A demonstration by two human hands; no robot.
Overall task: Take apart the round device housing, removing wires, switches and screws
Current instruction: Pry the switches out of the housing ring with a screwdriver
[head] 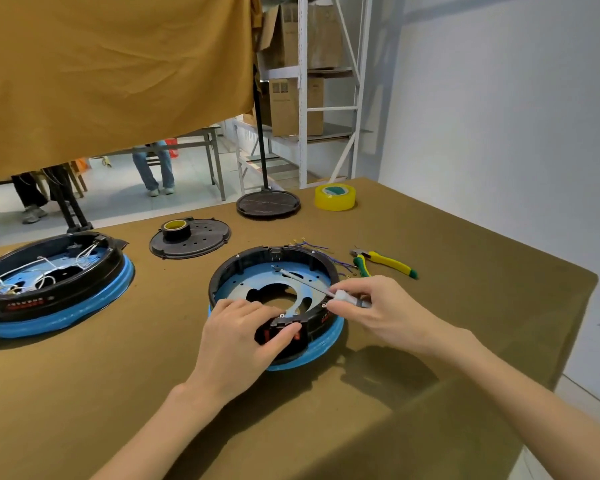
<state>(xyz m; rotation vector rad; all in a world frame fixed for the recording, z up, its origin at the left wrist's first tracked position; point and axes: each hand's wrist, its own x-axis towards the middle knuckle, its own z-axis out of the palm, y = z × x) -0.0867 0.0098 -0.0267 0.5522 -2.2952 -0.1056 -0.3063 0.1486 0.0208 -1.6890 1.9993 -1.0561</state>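
Brown cloth covers the table, with a shelf of boxes and a white wall behind it. Dead centre sits the housing, a black ring on a blue rim, open side up, with a blue-grey plate inside and no wires left in it that I can see.

Left hand is on the near edge of the ring, fingers curled over the switch block, the black bit with red parts. It looks like a grip, with the thumb on the outer face and the fingers reaching inside. Right hand pinches the screwdriver by its pale handle.

What matters is the shaft's line. It runs from the right hand up and left across the plate, lying low and nearly flat, with the tip landing near the far inner wall. So the tool points away from the switch block, not at it. My guess is the next move is either a far-side screw or swinging the tip back toward the left hand, which is the closer one to the switch.

Loose purple wires and pliers lie just beyond the ring on the right. A second housing, still wired, sits well off to the left.
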